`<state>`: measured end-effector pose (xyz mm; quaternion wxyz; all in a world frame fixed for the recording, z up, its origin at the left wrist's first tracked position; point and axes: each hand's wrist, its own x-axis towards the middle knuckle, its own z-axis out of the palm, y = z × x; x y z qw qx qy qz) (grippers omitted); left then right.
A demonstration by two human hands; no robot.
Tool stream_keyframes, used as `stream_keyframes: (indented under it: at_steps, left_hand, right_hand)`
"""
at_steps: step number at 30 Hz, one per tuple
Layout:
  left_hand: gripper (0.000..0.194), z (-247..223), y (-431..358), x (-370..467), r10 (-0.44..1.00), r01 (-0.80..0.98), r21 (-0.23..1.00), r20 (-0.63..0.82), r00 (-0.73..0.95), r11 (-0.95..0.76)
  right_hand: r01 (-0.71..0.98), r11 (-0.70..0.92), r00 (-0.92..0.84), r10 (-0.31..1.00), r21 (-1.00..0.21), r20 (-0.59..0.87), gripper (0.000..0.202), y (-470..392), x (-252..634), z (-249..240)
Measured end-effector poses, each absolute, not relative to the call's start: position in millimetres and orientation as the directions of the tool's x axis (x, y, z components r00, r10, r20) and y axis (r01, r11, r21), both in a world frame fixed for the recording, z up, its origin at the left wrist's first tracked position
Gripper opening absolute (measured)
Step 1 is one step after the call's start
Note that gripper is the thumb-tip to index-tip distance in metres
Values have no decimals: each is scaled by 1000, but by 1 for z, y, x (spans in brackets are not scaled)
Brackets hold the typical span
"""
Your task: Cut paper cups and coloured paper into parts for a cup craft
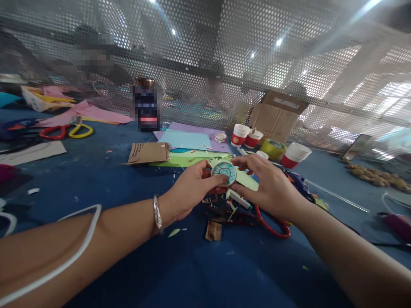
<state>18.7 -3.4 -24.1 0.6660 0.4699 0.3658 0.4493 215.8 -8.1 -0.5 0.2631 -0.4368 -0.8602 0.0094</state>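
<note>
Nearest, a white cable [80,248] loops over the left forearm, above a silver bracelet [157,214]; a pull of that arm could drag the cable across the work. Blue tabletop [154,265] under everything. A small cardboard scrap [213,231] lies just beside red-handled scissors [275,234], whose loop sits below the right wrist; lowering that wrist could knock them. Mid-table, raised between the two hands: a small teal-patterned disc [224,167], face up toward the wearer. Left hand [184,190] pinches it, thumb flat across the face, fingers behind. Right hand [271,182] curves loosely about the right side, index and thumb apart, tips at the rim; whether they grip or merely steady, I cannot tell. Risk, as I judge it: if the thumb slides, the teal pattern could smear, should it be wet; if the left pinch slackens, the disc could drop among the litter, by the pale marker [239,199]. Beyond: corrugated cardboard [149,152], a light-blue sheet [189,139], a yellow-green tape roll [272,149], a red-and-white paper cup [239,135] that a careless right-hand reach could topple. Farther, an upright phone [147,107]; behind all, a perforated screen [192,38].
</note>
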Motion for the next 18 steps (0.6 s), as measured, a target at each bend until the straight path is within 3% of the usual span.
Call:
stream_keyframes:
  at_steps: [11,18]
  left_hand:
    - [33,-30,-4,16,966,1,999,-46,255,47]
    - [36,-25,-7,15,981,-108,994,7,196,14]
  right_hand:
    - [729,639,-496,741,-247,453,52,-15,202,-16]
    - [785,540,-367,800,-304,475,47,1,216,2]
